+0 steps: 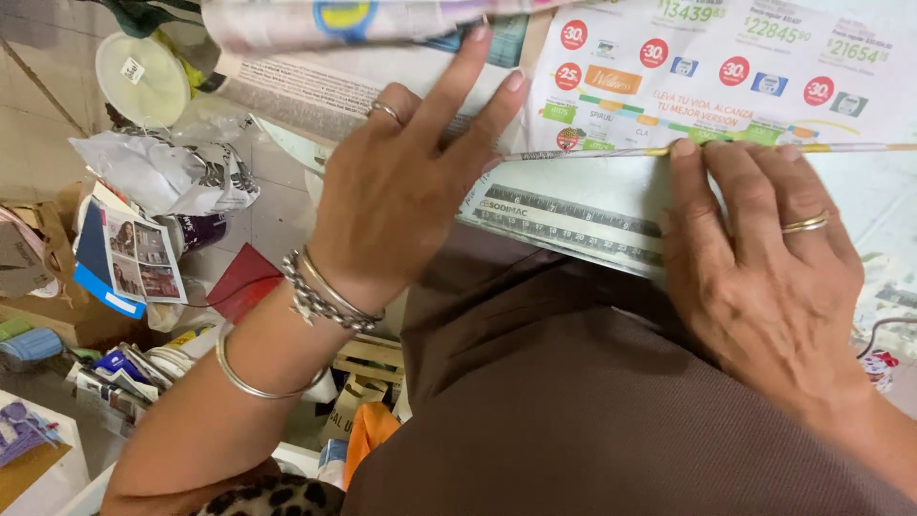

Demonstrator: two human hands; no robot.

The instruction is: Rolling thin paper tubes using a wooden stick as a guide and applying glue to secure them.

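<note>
A colourful printed advertising sheet lies across my lap, its lower part rolled into a thin tight paper tube along the fold. My left hand, with a ring and metal bracelets, presses flat on the sheet with fingers spread, fingertips near the tube's left end. My right hand, wearing a gold ring, lies flat with its fingertips on the tube. Under the sheet is my brown-clad lap.
On the floor to the left sit crumpled paper, magazines and leaflets, a white plastic lid, a red piece of card, a cardboard box and more clutter.
</note>
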